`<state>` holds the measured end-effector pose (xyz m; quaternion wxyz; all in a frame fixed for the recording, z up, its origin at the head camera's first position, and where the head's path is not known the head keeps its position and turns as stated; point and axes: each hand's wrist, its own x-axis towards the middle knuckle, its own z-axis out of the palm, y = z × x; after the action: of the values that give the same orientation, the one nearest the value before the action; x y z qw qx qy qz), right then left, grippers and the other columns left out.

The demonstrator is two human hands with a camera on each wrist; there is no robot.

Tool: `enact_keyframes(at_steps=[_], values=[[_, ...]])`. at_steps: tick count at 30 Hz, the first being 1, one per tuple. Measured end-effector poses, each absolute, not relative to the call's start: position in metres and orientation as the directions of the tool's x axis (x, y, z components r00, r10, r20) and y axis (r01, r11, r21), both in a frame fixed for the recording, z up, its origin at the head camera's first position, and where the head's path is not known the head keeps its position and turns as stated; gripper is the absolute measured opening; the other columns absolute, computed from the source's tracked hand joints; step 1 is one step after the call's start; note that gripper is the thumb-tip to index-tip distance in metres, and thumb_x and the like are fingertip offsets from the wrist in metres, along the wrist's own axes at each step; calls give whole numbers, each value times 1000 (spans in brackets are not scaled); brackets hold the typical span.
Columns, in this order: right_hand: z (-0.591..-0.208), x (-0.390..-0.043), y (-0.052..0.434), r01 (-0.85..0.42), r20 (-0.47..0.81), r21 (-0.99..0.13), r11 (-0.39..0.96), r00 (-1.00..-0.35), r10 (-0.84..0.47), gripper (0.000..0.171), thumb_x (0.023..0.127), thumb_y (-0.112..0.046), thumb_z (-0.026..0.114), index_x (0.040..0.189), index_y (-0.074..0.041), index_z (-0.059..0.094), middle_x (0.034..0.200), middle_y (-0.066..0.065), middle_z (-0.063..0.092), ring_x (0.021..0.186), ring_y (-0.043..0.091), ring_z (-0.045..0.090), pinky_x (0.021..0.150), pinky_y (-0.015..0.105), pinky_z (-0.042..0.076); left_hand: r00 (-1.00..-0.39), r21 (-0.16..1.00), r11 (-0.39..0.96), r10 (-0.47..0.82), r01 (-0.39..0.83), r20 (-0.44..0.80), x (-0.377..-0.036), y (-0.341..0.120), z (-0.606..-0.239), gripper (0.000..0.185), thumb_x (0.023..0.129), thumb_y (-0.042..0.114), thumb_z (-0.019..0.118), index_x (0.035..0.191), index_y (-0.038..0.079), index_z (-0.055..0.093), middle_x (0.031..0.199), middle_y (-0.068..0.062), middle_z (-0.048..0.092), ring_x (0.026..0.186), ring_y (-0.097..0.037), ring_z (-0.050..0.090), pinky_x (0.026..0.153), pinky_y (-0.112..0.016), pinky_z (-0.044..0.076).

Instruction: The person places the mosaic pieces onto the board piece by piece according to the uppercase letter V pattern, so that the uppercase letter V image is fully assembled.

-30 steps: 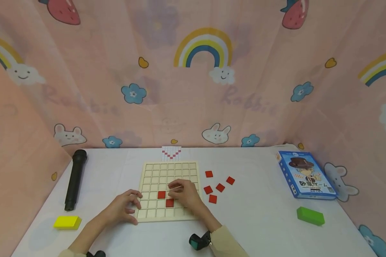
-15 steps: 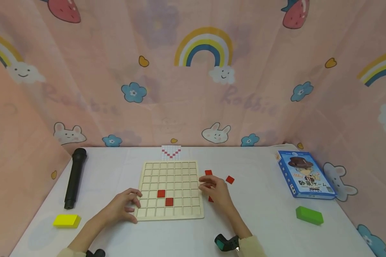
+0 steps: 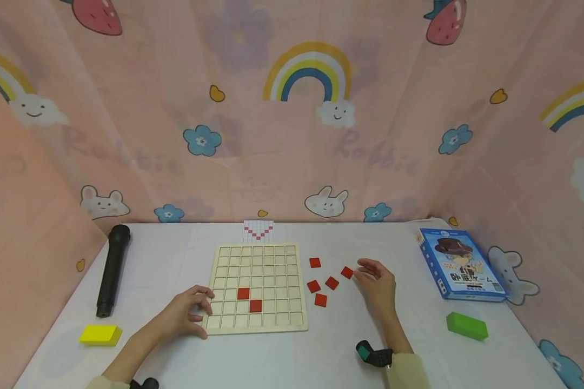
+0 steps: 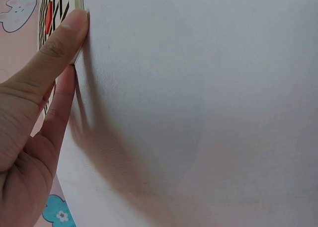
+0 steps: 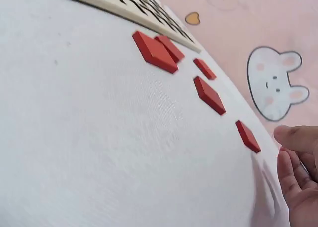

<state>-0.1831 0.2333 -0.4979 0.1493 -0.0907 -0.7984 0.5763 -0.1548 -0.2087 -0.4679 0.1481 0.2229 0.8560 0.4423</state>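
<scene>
Right hand (image 3: 377, 281) moved off the grid board (image 3: 256, 286) rightward to the far-right red tile (image 3: 347, 272), fingers loosely curled, gripping nothing yet; left hand (image 3: 187, 313) stayed pressed on the board's near-left corner.

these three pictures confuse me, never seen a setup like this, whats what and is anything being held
No machine here: a person works with two bare hands, wearing one camera on the head and one on each wrist. The wide picture is the head view, looking down on a white table. The two close-ups come from the wrists.

On the table lie a wooden grid board with two red tiles in it, and five loose red tiles to its right. Around them: a black microphone, a yellow block, a green block and a blue game box.

The left hand rests its fingers against the board's near left corner. The right hand reaches for the rightmost tile, fingers right beside it. It holds nothing yet.
</scene>
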Motion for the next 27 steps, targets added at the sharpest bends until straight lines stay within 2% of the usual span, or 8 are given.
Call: enact_keyframes(at_steps=[6, 11, 16, 20, 21, 27], values=[[-505, -186, 247, 85, 15, -926, 368, -965, 262, 39, 83, -3, 73, 120, 0, 60, 118, 18, 63, 102, 20, 59, 78, 4, 47, -854, 819, 511, 517, 260, -51, -155, -209, -467, 40, 56, 7, 88, 85, 3, 61, 124, -19, 49, 109, -34, 51, 75, -23, 58], [-503, -189, 245, 78, 28, -903, 423, -971, 239, 36, 82, -5, 75, 115, 0, 62, 114, 17, 64, 100, 25, 59, 76, 5, 48, -849, 817, 508, 526, 274, -42, -155, -209, -467, 40, 57, 7, 88, 85, 3, 61, 122, -20, 49, 107, -31, 52, 75, -24, 58], [-502, -193, 245, 65, 47, -877, 475, -974, 221, 29, 83, -6, 74, 109, 0, 64, 107, 16, 65, 94, 23, 59, 74, 5, 48, -850, 830, 491, 526, 265, -40, -155, -208, -467, 40, 56, 6, 88, 86, 2, 61, 123, -21, 48, 110, -36, 51, 76, -25, 58], [-501, -197, 252, 49, 35, -865, 500, -987, 157, 28, 84, -4, 72, 111, 1, 64, 108, 17, 66, 96, 24, 60, 75, 6, 48, -853, 828, 497, 520, 261, -43, -156, -207, -468, 41, 56, 5, 88, 86, 2, 61, 124, -21, 48, 111, -38, 50, 75, -24, 58], [-500, -198, 253, 49, 23, -862, 504, -990, 136, 29, 85, -5, 71, 112, 0, 64, 110, 17, 65, 97, 25, 60, 76, 8, 48, -853, 826, 499, 520, 261, -45, -157, -207, -468, 41, 55, 5, 88, 85, 2, 61, 124, -20, 49, 111, -38, 50, 75, -23, 58], [-499, -206, 258, 59, -43, -834, 549, -998, 42, 33, 87, -10, 71, 119, -6, 64, 117, 13, 64, 101, 24, 58, 92, 33, 53, -856, 821, 511, 513, 253, -55, -157, -210, -471, 41, 55, 5, 89, 85, 3, 61, 123, -19, 49, 109, -34, 50, 74, -22, 57]])
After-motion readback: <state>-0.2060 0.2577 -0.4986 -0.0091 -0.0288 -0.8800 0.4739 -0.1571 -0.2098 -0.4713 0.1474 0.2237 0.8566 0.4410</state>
